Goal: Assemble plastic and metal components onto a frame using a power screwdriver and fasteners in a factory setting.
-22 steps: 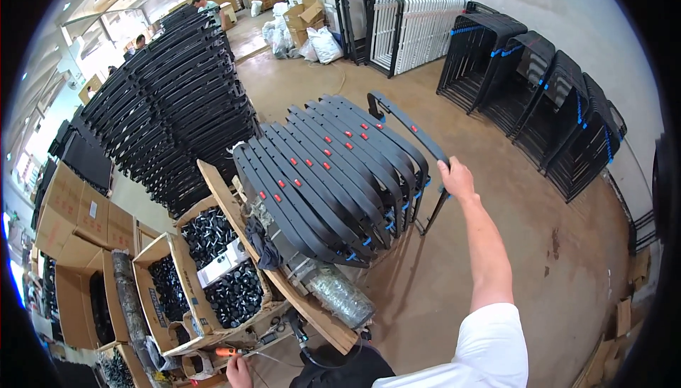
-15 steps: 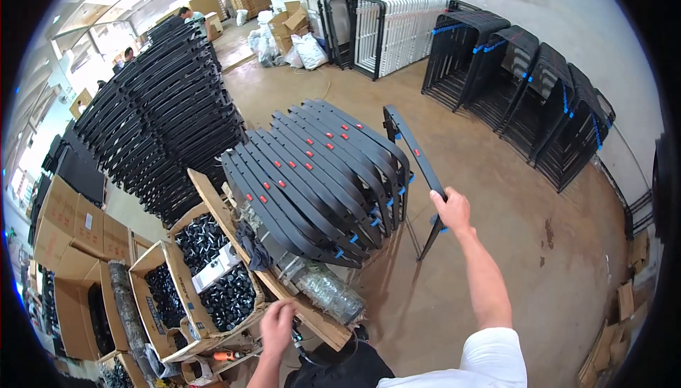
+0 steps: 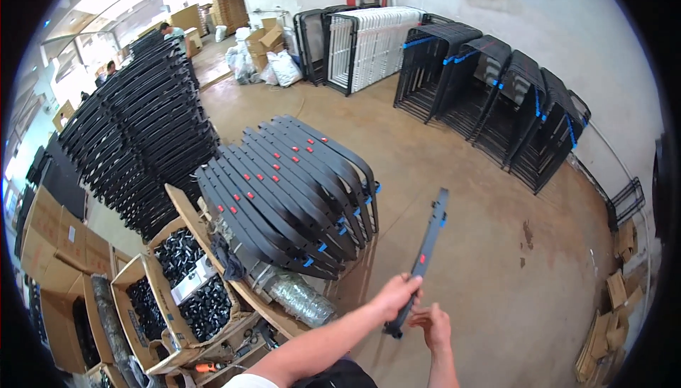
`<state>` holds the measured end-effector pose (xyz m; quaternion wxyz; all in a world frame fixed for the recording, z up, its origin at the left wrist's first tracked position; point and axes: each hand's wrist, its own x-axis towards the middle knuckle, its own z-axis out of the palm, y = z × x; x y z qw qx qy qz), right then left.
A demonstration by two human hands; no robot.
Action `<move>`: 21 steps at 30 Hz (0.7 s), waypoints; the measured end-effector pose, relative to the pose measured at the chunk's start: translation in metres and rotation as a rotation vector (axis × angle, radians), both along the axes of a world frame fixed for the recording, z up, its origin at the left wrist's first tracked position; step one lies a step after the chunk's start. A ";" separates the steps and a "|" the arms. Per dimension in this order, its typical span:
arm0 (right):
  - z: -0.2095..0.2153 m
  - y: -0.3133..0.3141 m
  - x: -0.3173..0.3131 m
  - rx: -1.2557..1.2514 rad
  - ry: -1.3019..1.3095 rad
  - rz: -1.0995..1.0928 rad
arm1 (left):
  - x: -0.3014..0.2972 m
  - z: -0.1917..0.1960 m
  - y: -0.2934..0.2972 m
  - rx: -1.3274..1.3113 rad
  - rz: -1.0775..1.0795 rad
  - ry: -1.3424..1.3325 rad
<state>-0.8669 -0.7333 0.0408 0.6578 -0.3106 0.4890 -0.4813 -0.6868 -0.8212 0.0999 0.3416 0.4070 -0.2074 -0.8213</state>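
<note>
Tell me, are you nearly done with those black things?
Done: a row of black frames leans together by the boxes. In hand: the left hand grips one frame near its bottom end and the right hand is at that end. Left: that frame stands apart from the row.

Two hands [image 3: 415, 310], one black bar [image 3: 424, 255], one orange-handled tool [image 3: 207, 367].

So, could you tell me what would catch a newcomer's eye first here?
Both hands grip a long black bar: left hand on its lower part, right hand by its bottom end, the bar angled up over the concrete floor. Just left of it leans a fanned stack of black frames, with open cardboard boxes at lower left.
</note>
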 end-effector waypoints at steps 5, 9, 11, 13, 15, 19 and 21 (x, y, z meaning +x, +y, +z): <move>-0.266 0.149 -0.037 0.591 -0.057 -0.206 | -0.032 0.013 0.053 -0.111 -0.195 -0.189; -0.219 0.126 0.023 0.721 -0.132 0.043 | -0.005 0.009 0.100 -0.174 -0.146 -0.243; -0.215 0.118 0.046 0.653 -0.130 -0.038 | 0.019 0.016 0.121 -0.196 -0.129 -0.222; -0.211 0.089 0.065 0.559 -0.133 -0.122 | 0.055 0.032 0.135 -0.279 -0.243 -0.343; -0.208 0.096 0.090 0.498 -0.142 -0.213 | 0.098 0.050 0.152 -0.273 -0.249 -0.257; -0.195 0.100 0.133 0.349 -0.152 -0.384 | 0.208 0.087 0.184 -0.395 -0.157 -0.286; -0.186 0.116 0.152 0.271 -0.159 -0.474 | 0.274 0.111 0.214 -0.442 -0.085 -0.302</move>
